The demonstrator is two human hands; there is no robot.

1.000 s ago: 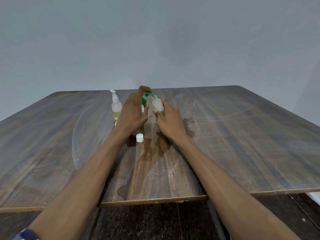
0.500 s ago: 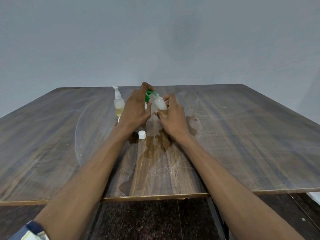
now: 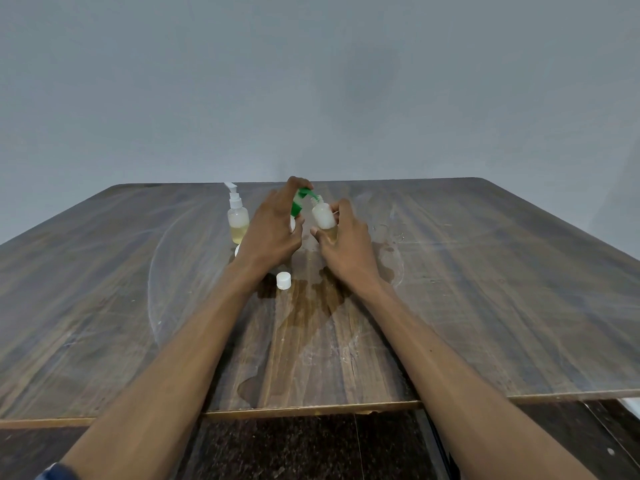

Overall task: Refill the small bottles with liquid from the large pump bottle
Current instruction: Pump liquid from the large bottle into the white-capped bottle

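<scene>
Our right hand point(image 3: 346, 242) grasps a small open bottle point(image 3: 323, 216) tilted under the green pump spout point(image 3: 300, 199), which our left hand point(image 3: 272, 230) presses, fingers curled over it. A second small pump bottle point(image 3: 237, 218) stands at ten o'clock; a white cap point(image 3: 283, 280) lies at six o'clock on the wet table point(image 3: 485, 289).

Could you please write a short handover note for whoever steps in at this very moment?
Left hand grips the large pump bottle, fingers on its green pump head, nozzle at the mouth of the small bottle.
Right hand holds that open small bottle, tilted; some liquid shows inside.
Its white cap lies on the table, by a wet spill.
A small pump bottle stands left, partly full.
Left: finish filling, recap.
</scene>
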